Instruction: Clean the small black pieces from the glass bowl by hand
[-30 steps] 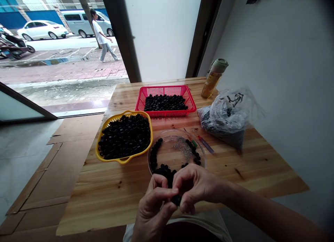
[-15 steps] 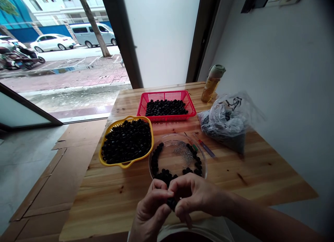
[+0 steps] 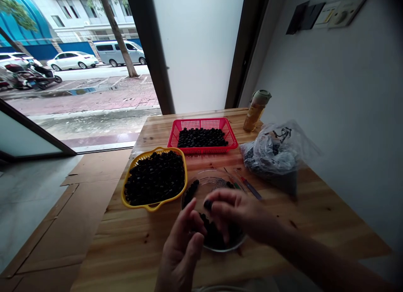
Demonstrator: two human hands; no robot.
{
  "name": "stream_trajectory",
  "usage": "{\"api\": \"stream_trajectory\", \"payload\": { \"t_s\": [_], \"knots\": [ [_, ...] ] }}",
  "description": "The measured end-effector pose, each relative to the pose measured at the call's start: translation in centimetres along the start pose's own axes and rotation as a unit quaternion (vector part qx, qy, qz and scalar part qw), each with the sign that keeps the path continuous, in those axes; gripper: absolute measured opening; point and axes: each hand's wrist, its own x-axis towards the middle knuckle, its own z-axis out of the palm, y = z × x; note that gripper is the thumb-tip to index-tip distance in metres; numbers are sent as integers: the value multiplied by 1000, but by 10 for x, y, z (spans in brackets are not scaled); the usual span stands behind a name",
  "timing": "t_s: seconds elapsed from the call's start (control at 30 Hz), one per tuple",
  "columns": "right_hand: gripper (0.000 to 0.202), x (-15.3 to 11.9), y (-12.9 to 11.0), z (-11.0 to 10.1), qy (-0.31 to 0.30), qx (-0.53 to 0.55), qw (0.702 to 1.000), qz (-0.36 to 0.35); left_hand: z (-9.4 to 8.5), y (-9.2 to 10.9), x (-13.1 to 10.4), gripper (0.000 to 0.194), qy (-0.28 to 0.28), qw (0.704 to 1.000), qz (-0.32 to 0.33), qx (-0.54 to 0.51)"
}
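Observation:
My right hand (image 3: 234,210) pinches a small round black piece (image 3: 208,205) between thumb and fingers, above a clear round tray (image 3: 220,250). Left of it and nearer to me, my left hand (image 3: 184,248) has its thumb and fingers apart, with nothing visible between them. Inside the tray, more black pieces (image 3: 190,192) lie along the rim, beside a loose heap of thin silvery pins or wires (image 3: 217,181). My right hand covers part of the tray's contents.
Left of the tray stands a yellow basket (image 3: 154,207) heaped with black parts. Behind is a red basket (image 3: 203,150) of round black pieces. Two screwdriver-like tools, one with a purple handle (image 3: 252,190), a plastic bag (image 3: 277,151) and a bottle (image 3: 256,110) are to the right.
My hands have parted. The right hand has moved forward over the tray with a black piece, while the left hand has opened. The view has tilted up slightly.

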Motion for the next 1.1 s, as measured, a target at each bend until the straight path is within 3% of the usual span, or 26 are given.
{"api": "stream_trajectory", "payload": {
  "t_s": [0.07,0.13,0.23,0.3,0.4,0.5,0.63,0.83,0.97,1.1],
  "knots": [
    [40,29,-28,-26,101,-137,981,-95,-8,5,3,32,47,999,18,17],
    [37,66,-57,-55,200,-240,935,-166,-18,11,8,23,87,994,52,50],
    [31,112,-83,-89,257,-309,898,-180,-33,20,16,25,93,980,101,141],
    [26,124,-81,-95,270,-367,871,-184,-39,25,20,14,74,963,141,217],
    [18,111,-55,-79,224,-453,842,-189,-45,28,24,11,44,934,192,297],
    [13,87,-20,-52,102,-534,824,-163,-47,28,29,16,25,918,206,337],
    [36,84,6,-30,3,-618,777,-121,-42,28,33,15,18,916,202,345],
    [29,92,10,-30,-20,-702,711,-34,-40,21,28,15,2,921,190,339],
    [13,72,5,-37,-34,-721,692,-12,-40,17,25,15,-6,922,182,340],
    [24,66,-1,-38,2,-735,678,-28,-33,24,28,15,-21,917,192,348]
  ]
}}
